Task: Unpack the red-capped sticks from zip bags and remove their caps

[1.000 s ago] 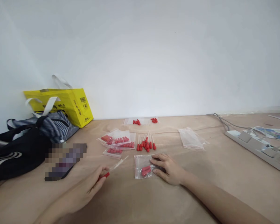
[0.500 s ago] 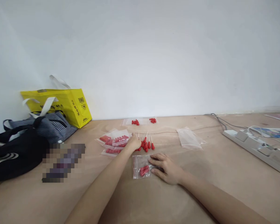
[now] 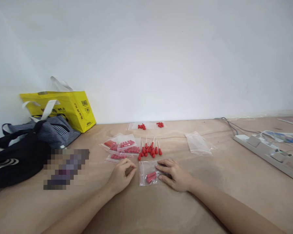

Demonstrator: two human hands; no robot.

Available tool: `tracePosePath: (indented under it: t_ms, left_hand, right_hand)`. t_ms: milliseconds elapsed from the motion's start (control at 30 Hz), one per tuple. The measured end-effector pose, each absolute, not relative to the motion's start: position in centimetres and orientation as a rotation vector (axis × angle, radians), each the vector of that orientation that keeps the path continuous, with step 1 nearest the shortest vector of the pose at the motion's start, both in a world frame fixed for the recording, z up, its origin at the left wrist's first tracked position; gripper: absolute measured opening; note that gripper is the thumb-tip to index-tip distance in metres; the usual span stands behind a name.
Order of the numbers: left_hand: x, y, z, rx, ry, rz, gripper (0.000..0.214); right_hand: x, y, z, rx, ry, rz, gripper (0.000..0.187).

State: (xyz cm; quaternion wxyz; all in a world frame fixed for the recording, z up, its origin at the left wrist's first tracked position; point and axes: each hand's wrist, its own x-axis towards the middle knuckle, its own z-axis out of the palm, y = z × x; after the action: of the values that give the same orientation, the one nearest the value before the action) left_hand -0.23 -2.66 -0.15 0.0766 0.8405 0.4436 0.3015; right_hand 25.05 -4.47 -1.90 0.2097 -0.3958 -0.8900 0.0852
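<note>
My right hand (image 3: 177, 175) lies flat, fingers stretched, on the right half of a small clear zip bag (image 3: 147, 174) that holds a few red-bulbed droppers. To the bag's left my left hand (image 3: 120, 175) rests on the table, its fingers loosely curled with nothing visible in them. Just beyond both hands lies a loose pile of red-bulbed droppers (image 3: 150, 150), one of them lying apart at the pile's near left. Left of the pile are several filled zip bags (image 3: 122, 148).
A stack of empty clear bags (image 3: 197, 144) lies to the right and another bag with red bulbs (image 3: 150, 125) by the wall. A yellow tote (image 3: 70, 109), a striped bag (image 3: 51, 131) and a black bag (image 3: 17, 162) crowd the left. A white power strip (image 3: 271, 154) sits right.
My left hand held a dropper near me, reached out to the loose pile, then drew back empty beside the bag. My right hand has stayed on the bag.
</note>
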Motion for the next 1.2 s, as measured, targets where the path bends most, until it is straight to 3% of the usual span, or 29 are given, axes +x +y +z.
tracePosePath:
  t_ms: [333, 500, 667, 867, 1200]
  left_hand:
    - [2.3, -3.0, -0.6, 2.498, 0.807, 0.728, 0.026]
    - [2.5, -3.2, -0.9, 2.575, 0.846, 0.573, 0.036]
    - [2.6, -3.4, -1.2, 2.681, 0.822, 0.691, 0.025]
    - [1.3, -3.6, -1.0, 2.769, 0.784, 0.849, 0.027]
    - [1.1, -3.8, -0.6, 2.758, 0.901, 0.758, 0.025]
  right_hand:
    - [25.0, -4.4, -2.2, -1.079, -2.450, 0.201, 0.035]
    - [24.5, -4.4, -2.4, -1.104, -2.374, 0.165, 0.032]
    - [24.4, -4.6, -2.6, -1.090, -2.351, 0.163, 0.031]
    - [25.2, -4.5, -2.6, -1.072, -2.380, 0.199, 0.031]
    - [25.5, -4.4, -2.5, -1.041, -2.424, 0.214, 0.029]
